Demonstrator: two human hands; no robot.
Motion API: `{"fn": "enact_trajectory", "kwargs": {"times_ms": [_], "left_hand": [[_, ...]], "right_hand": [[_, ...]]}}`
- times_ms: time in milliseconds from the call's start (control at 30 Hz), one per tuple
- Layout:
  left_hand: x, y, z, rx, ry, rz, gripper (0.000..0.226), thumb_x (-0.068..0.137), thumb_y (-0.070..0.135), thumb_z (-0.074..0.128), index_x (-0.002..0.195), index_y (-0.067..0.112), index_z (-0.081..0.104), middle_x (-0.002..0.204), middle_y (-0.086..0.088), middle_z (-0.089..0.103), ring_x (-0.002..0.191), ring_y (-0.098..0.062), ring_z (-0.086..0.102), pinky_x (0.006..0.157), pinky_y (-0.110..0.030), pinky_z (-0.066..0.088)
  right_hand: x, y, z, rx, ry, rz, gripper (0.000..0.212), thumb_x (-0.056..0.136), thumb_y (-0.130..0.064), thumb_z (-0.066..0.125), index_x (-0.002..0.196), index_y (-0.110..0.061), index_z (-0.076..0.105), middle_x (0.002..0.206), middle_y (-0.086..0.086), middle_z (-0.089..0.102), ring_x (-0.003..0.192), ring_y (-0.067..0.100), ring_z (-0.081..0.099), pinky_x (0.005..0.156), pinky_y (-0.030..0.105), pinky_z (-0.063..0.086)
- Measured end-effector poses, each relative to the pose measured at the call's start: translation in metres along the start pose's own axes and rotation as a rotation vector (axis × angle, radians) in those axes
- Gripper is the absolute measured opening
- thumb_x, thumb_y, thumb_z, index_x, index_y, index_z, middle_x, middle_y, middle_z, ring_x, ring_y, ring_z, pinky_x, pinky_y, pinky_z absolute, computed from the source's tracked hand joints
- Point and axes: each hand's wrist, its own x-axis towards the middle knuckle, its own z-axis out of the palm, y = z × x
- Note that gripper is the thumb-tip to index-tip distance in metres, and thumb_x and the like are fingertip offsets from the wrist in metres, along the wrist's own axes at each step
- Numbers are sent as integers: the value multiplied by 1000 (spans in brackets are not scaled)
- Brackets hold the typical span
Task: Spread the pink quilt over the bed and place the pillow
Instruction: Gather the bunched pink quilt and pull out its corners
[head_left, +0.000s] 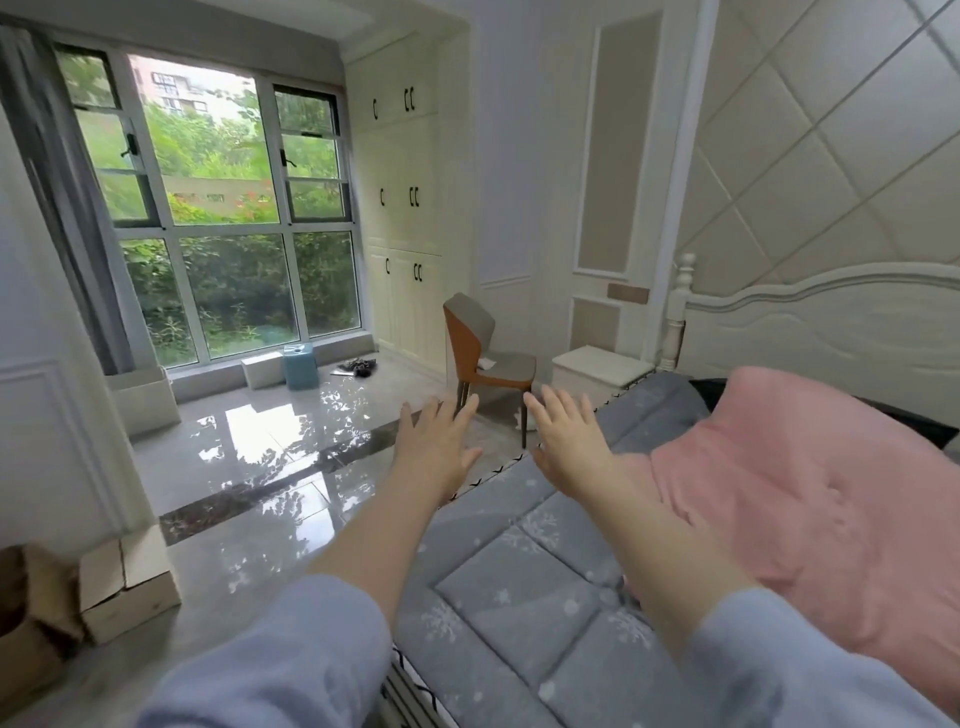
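We see the pink quilt (810, 499) bunched on the right part of the bed (524, 587), over its grey snowflake mattress pad. Our 2 hands hover with fingers spread, gripping nothing: left hand (434, 447) past the bed's edge, right hand (569, 441) beside the quilt.

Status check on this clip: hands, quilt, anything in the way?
Left hand and right hand open, empty, raised over bed edge. Pink quilt bunched on grey mattress pad, not spread. Pillow not identifiable. Nothing blocking.
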Motion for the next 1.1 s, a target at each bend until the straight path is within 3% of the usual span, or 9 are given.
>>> {"fn": "enact_trajectory", "kwargs": {"times_ms": [233,667,867,1100], "left_hand": [[83,-137,44,14,-10,-14,64,100,49,27,154,27,1,162,-4,5,150,-27,6,121,-51,7],[251,-376,123,-91,-82,82,65,99,50,28,155,28,2,162,-4,7,149,-30,10,121,-49,12],[337,-413,156,-155,-84,160,67,99,49,31,155,25,4,159,-8,18,146,-31,19,118,-49,17],[464,-451,193,-91,-91,293,64,100,49,28,154,27,2,162,-7,8,148,-30,13,120,-46,13]], "right_hand": [[138,-84,40,37,-6,-23,67,97,-29,45,154,-14,12,159,9,18,148,29,15,121,48,8],[342,-225,123,2,-104,141,68,98,-29,44,154,-15,8,160,8,15,149,26,14,122,45,9],[415,-226,150,-87,-134,227,67,97,-29,46,153,-15,12,158,8,21,148,26,18,122,46,11],[535,-217,192,-114,-87,292,65,98,-27,43,153,-14,10,158,8,21,147,27,19,121,46,12]]}}
